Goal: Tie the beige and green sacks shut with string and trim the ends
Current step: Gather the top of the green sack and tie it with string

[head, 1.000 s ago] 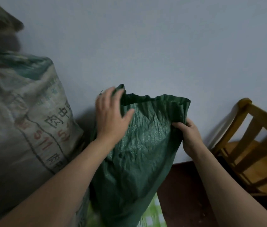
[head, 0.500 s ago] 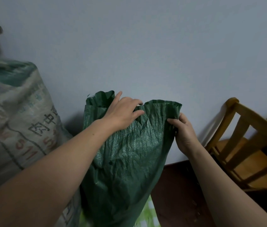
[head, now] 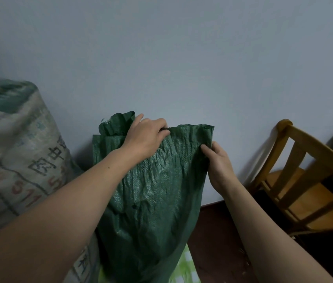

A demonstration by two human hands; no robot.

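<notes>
A dark green woven sack (head: 153,193) stands upright against the wall, its mouth open and crumpled. My left hand (head: 143,137) grips the top edge near the middle, fingers curled over the rim. My right hand (head: 218,164) pinches the sack's right top corner between thumb and fingers. To the left stands a tall beige sack (head: 18,152) with printed red and dark characters, its top out of frame. No string or cutting tool is in view.
A wooden chair (head: 304,180) stands at the right against the pale wall (head: 182,58). Dark red-brown floor (head: 218,242) lies between chair and green sack. A light green checked cloth (head: 184,268) shows under the sack's base.
My left hand has slid right along the sack's top edge and curled over the rim. The view has shifted right, and the right hand keeps its pinch on the corner.
</notes>
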